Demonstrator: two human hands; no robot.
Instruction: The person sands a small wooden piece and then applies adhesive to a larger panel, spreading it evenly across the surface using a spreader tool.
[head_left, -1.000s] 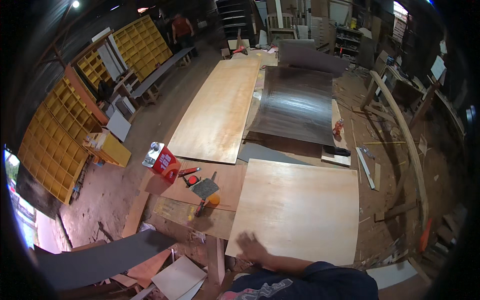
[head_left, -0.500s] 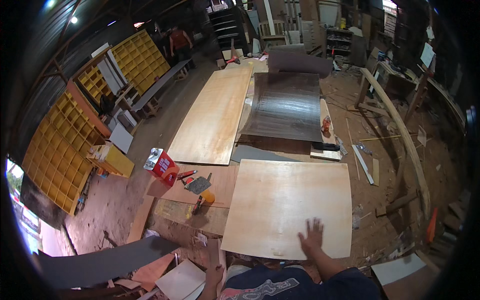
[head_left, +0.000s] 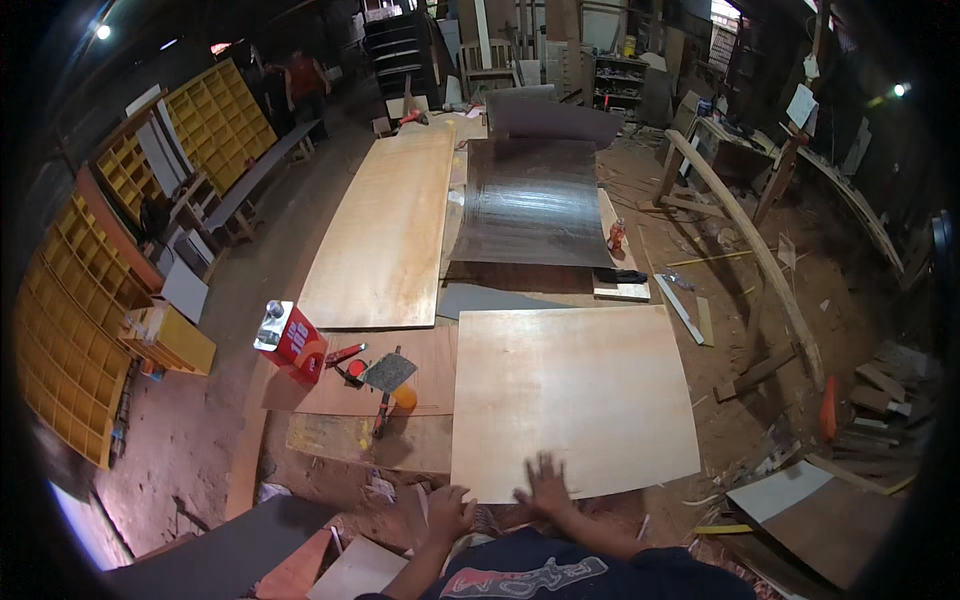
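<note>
A pale plywood sheet lies in front of me, its near edge by my body. My right hand rests palm down near that edge, open with its fingers spread and nothing in it. At the sheet's near left corner is my left hand, its fingers curled; what they close on, if anything, I cannot make out. A narrow brown strip shows just left of that hand. Left of the sheet, a grey flat-bladed spreader lies among small tools beside a red and white metal can.
Farther off lie a long plywood panel and a dark, curved glossy sheet. An orange-red bottle stands on a board at right. A long wooden beam crosses the right side. Yellow shelving stands left; a person is far back.
My right hand has slid left and nearer along the sheet. My left hand has moved up to the sheet's near left corner. The whole view has turned somewhat to the right.
</note>
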